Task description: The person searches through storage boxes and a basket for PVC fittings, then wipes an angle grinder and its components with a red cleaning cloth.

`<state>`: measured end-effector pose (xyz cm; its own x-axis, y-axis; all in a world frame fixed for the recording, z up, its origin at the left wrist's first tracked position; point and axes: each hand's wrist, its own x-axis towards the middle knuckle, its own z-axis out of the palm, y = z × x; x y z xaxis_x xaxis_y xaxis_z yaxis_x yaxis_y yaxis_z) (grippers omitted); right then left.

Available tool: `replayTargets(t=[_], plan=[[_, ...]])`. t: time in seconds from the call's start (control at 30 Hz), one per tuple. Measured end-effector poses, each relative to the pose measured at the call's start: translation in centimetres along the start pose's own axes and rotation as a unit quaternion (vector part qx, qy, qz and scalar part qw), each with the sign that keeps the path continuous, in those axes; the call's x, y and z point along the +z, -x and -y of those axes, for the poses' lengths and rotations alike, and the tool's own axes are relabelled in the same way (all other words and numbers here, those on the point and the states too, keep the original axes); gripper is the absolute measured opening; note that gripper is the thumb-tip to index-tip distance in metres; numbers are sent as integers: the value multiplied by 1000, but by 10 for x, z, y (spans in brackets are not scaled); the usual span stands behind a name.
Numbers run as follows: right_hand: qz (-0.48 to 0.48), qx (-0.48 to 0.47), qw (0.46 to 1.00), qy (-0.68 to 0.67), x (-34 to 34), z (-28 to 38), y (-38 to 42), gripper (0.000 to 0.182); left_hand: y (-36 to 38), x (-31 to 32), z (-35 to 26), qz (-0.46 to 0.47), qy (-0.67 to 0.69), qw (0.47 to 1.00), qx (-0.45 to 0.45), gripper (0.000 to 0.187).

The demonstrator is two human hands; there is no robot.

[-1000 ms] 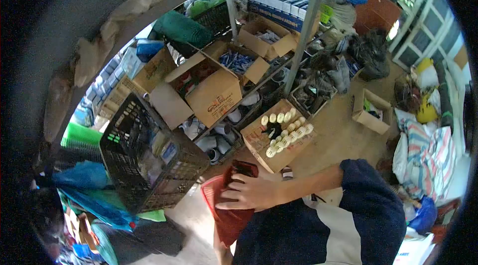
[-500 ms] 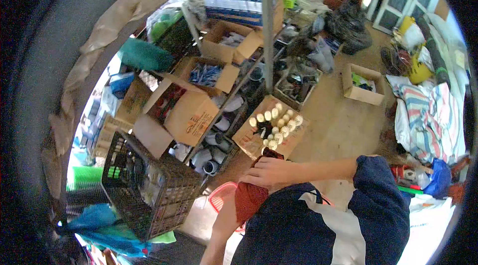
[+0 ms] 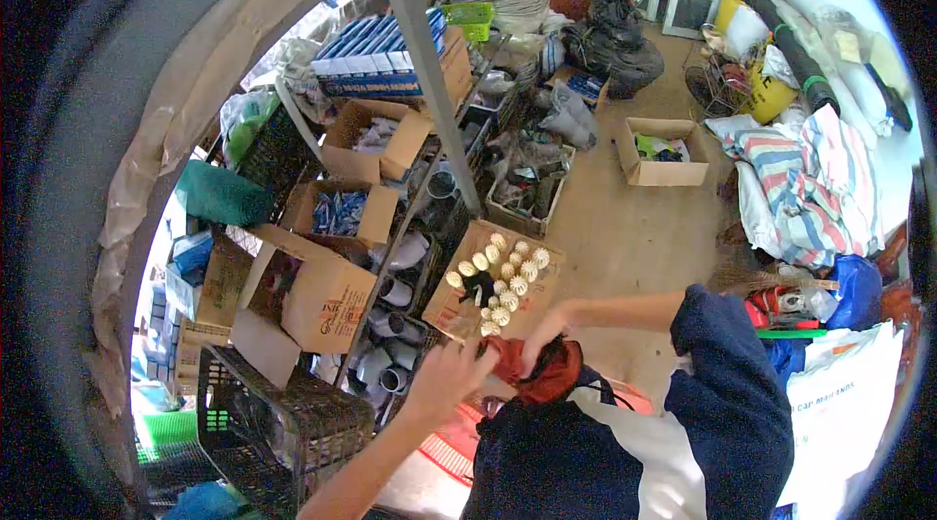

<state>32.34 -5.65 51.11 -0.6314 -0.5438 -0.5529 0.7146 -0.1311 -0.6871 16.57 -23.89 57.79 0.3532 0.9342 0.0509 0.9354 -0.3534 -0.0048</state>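
White bag (image 3: 839,437) at right reads something like "CAP MAILANDS" (print on the open cardboard box (image 3: 330,305) is too blurry).

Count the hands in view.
2: the left hand by the red cloth's left edge, the right hand at its top. Some fingertips are hidden; no other hand shows.

The left forearm (image 3: 376,461) is stretched up and to the right from the bottom edge, and the left grip (image 3: 457,375) is held back upward, its fingers curled closed. The right arm (image 3: 732,364) is bent at the elbow; its bare forearm (image 3: 630,310) is laid leftward. The right grip (image 3: 549,332) is angled downward, fingertips hidden. The 2 grips are held near each other.
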Motion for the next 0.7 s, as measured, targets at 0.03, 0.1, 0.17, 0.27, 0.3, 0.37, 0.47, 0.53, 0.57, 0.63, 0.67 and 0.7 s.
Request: replayTargets(t=[0.03, 0.1, 0.17, 0.27, 0.3, 0.37, 0.47, 0.53, 0.57, 0.63, 0.67, 0.7], plan=[[-14, 59, 997, -51, -4, 6, 5, 48, -5, 14, 7, -4, -17, 1000, -18, 40], [-157, -173, 960, 155, -4, 1, 1, 49, -10, 30, 14, -8, -45, 998, -51, 38], [-279, -89, 867, 404, -6, 25, 16, 56, -21, 26, 11, -1, -1, 994, -112, 45], [-347, -114, 754, 545, -3, 35, 25, 51, -33, 22, 8, 60, 87, 971, -216, 51], [-389, -127, 676, 612, -3, 33, 24, 46, -37, 19, 8, 57, 102, 962, -246, 51], [-424, -229, 511, 712, -23, 27, 22, 36, -46, 16, 15, 73, 249, 922, -287, 46], [-417, -329, 333, 779, -41, 33, 31, 30, -45, 18, 27, 100, 631, 697, -327, 32], [-408, -376, 254, 792, -45, 53, 44, 29, -37, 28, 23, 71, 835, 420, -348, 24], [-394, -366, 280, 795, -50, 53, 44, 28, -38, 29, 19, 69, 830, 420, -361, 23], [-371, -342, 329, 798, -60, 48, 41, 26, -47, 29, 14, 71, 817, 423, -384, 22], [-334, -319, 413, 785, -65, 47, 40, 22, -50, 25, 12, 100, 814, 415, -395, 27], [-314, -258, 467, 786, -63, 48, 42, 25, -52, 27, 8, 81, 795, 465, -381, 30]])
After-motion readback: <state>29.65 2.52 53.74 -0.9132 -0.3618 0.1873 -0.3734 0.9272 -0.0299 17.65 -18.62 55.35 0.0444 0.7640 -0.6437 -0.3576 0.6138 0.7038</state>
